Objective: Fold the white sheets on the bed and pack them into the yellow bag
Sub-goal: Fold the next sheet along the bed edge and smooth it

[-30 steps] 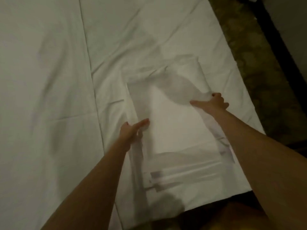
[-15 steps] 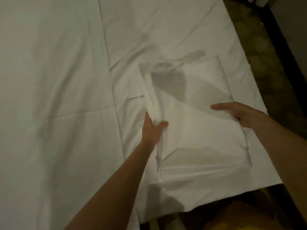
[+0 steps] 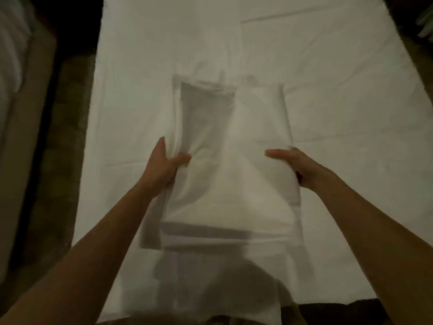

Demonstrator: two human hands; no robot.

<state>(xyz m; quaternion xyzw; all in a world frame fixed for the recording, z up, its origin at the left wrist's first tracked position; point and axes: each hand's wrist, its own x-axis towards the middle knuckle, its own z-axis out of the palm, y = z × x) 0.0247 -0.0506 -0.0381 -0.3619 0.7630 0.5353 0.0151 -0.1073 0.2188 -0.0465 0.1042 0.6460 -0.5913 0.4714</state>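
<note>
A folded white sheet [image 3: 234,165] is held up above the bed, a rectangular bundle with its layered edges showing at the near end. My left hand [image 3: 164,165] grips its left edge, thumb on top and fingers underneath. My right hand [image 3: 297,165] holds the right edge the same way, thumb across the top. Below it lies another white sheet [image 3: 339,102] spread flat over the bed, with creases. The yellow bag is not in view.
The bed's left edge [image 3: 91,137] borders a dark patterned carpet [image 3: 63,160]. A pale piece of furniture [image 3: 25,113] stands at the far left. The bed's near edge runs along the bottom of the view, partly in shadow.
Both hands have lifted the folded sheet off the bed and hold it by its sides. The view has swung left, so the bed's left edge and the floor beside it now show.
</note>
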